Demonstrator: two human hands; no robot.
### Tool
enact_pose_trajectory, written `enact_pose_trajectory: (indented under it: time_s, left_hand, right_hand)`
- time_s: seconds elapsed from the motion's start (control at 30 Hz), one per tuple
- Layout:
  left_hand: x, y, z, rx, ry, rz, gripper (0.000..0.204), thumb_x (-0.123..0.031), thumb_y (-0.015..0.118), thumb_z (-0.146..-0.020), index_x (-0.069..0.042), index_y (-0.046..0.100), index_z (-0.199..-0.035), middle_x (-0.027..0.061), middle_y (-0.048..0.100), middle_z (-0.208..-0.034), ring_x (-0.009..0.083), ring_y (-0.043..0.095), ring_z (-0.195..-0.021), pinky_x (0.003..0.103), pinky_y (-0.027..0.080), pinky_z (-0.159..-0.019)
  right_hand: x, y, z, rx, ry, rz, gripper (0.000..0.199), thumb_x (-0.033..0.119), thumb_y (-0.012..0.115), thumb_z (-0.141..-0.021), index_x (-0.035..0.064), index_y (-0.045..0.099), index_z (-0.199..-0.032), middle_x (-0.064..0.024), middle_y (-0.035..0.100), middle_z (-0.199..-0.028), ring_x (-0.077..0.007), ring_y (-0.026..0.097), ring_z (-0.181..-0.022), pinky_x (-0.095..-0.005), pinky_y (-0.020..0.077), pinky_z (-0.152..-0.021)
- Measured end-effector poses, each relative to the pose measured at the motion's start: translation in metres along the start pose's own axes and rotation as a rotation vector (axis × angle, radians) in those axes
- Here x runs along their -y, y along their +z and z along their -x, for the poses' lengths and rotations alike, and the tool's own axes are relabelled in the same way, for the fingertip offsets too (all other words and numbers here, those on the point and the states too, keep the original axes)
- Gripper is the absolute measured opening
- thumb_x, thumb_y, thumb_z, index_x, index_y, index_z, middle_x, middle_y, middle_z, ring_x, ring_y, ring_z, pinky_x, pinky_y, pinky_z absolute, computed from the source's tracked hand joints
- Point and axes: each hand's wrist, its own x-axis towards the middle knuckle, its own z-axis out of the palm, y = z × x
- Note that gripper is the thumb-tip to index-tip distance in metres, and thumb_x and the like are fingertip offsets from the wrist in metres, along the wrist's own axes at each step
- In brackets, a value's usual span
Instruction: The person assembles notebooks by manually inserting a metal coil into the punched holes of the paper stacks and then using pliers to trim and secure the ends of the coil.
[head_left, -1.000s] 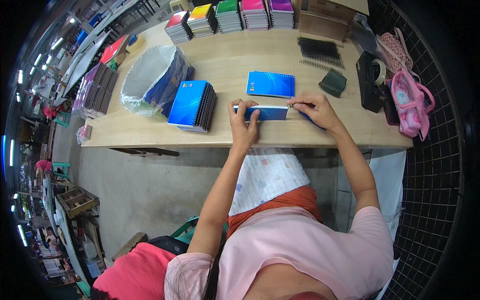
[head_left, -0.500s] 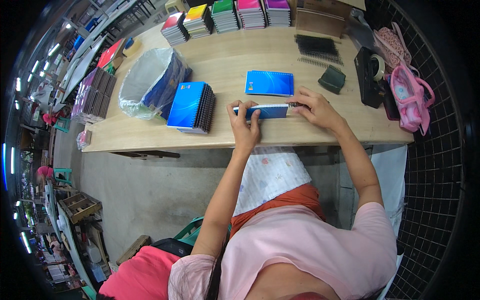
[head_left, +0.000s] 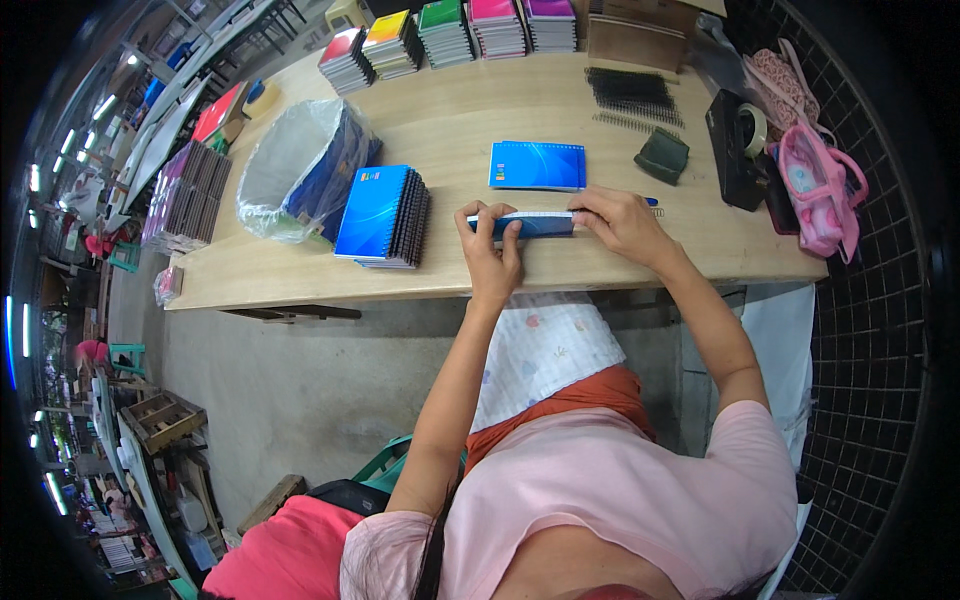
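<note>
My left hand (head_left: 490,255) grips a small blue notebook (head_left: 545,227), held on edge with its white page edges upward, thumb on the near side. At the notebook's right end my right hand (head_left: 625,220) is closed in a pinch on a dark spiral coil, mostly hidden by the fingers. A short coil end and a small blue thing (head_left: 652,202) show just beyond that hand. Behind the held notebook lies another blue notebook (head_left: 538,166) with punched holes along its far edge. Left of my left hand stands a stack of blue spiral-bound notebooks (head_left: 375,215).
A plastic-lined bin (head_left: 290,170) stands left of the stack. Black spiral coils (head_left: 635,95) and a dark green block (head_left: 662,157) lie to the right. A black tape dispenser (head_left: 730,150) and pink bag (head_left: 820,195) sit at the right edge. Coloured notebook stacks (head_left: 445,40) line the back.
My right hand has moved slightly left, its fingers now against the notebook's end and covering the coil that showed there. My left hand keeps its hold.
</note>
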Motion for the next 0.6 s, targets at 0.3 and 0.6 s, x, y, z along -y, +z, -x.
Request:
enact_pose_trajectory:
  time_s: [0.3, 0.6]
  left_hand:
    - [-0.004, 0.001, -0.001, -0.013, 0.023, -0.001, 0.014, -0.004, 0.067, -0.086, -0.001, 0.063, -0.099, 0.0146, 0.06, -0.098, 0.032, 0.049, -0.101, 0.042, 0.043, -0.087]
    - [-0.001, 0.001, 0.0, 0.008, 0.003, -0.02, 0.013, -0.005, 0.068, -0.087, -0.001, 0.061, -0.098, 0.0137, 0.059, -0.099, 0.0302, 0.048, -0.105, 0.04, 0.041, -0.091]
  right_hand:
    - [0.017, 0.007, -0.005, -0.097, -0.036, 0.131, 0.018, 0.021, 0.068, -0.087, 0.0046, 0.066, -0.095, -0.0082, 0.061, -0.093, -0.0314, 0.062, -0.09, -0.0421, 0.0503, -0.075]
    - [0.018, 0.01, -0.007, -0.058, -0.026, 0.22, 0.024, 0.026, 0.07, -0.085, 0.0064, 0.069, -0.1, -0.0085, 0.062, -0.099, -0.0298, 0.059, -0.097, -0.0416, 0.0479, -0.081]
